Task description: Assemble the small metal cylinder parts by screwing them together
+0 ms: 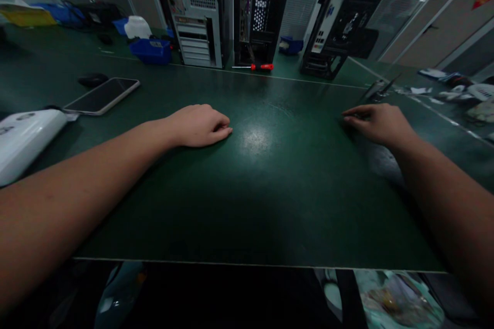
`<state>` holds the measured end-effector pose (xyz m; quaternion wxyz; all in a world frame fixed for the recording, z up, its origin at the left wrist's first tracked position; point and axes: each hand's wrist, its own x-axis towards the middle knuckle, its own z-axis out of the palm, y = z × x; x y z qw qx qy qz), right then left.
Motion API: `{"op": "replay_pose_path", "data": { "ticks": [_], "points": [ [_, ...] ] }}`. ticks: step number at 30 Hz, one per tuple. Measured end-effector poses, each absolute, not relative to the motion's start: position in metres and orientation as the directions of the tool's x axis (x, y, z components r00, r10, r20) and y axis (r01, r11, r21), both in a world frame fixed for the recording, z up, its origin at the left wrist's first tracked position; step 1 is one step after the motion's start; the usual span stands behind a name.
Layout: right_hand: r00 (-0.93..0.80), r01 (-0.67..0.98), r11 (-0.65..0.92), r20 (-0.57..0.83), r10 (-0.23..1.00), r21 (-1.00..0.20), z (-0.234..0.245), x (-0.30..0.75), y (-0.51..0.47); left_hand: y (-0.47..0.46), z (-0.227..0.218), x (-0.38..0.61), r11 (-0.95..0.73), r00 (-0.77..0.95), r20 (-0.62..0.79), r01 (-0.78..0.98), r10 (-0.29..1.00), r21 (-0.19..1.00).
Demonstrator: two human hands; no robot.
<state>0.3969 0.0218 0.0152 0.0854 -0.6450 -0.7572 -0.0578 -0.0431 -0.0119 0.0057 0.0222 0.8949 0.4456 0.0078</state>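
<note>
My left hand point(203, 126) rests on the green tabletop point(247, 205) left of the middle. Its fingers are curled in and the thumb lies against them; nothing shows in it. Farther right, my right hand point(372, 122) is held low over the table with thumb and fingers drawn together in a pinch. Something small and dark seems to lie between those fingertips, too indistinct to name. Just beyond that hand is a blurred metal tool point(378, 90). A pale, see-through patch like a plastic bag point(384, 162) lies beneath the right wrist.
Three open computer cases point(200, 10) stand along the back. A red-handled screwdriver point(262, 67) lies before the middle one. Blue bins point(150, 51) sit behind, left. A phone point(104, 95), black mouse point(92, 79) and white device point(29, 139) occupy the left; clutter lies far right.
</note>
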Motion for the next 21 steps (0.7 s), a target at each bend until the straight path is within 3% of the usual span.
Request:
{"op": "replay_pose_path", "data": {
  "ticks": [6, 9, 13, 16, 21],
  "points": [
    [-0.389, 0.894, 0.442, 0.372, 0.843, -0.068, 0.022, 0.332, 0.000, -0.029, 0.009, -0.022, -0.632, 0.628, 0.078, 0.773, 0.774, 0.055],
    [-0.554, 0.763, 0.643, 0.442, 0.706, -0.071, 0.018, 0.291, -0.018, -0.042, 0.010, -0.007, -0.658, 0.645, 0.149, 0.749, 0.750, 0.070],
    [-0.761, 0.518, 0.854, 0.426, 0.489, -0.055, 0.006, 0.250, -0.040, -0.055, 0.012, 0.007, -0.714, 0.691, 0.209, 0.697, 0.692, 0.062],
    [-0.835, 0.399, 0.916, 0.397, 0.381, -0.041, -0.001, 0.239, -0.047, -0.060, 0.011, 0.011, -0.758, 0.735, 0.220, 0.651, 0.642, 0.036],
    [-0.804, 0.423, 0.905, 0.446, 0.393, -0.034, -0.005, 0.240, -0.048, -0.061, 0.007, 0.012, -0.811, 0.794, 0.187, 0.585, 0.578, 0.022]
  ]
}}
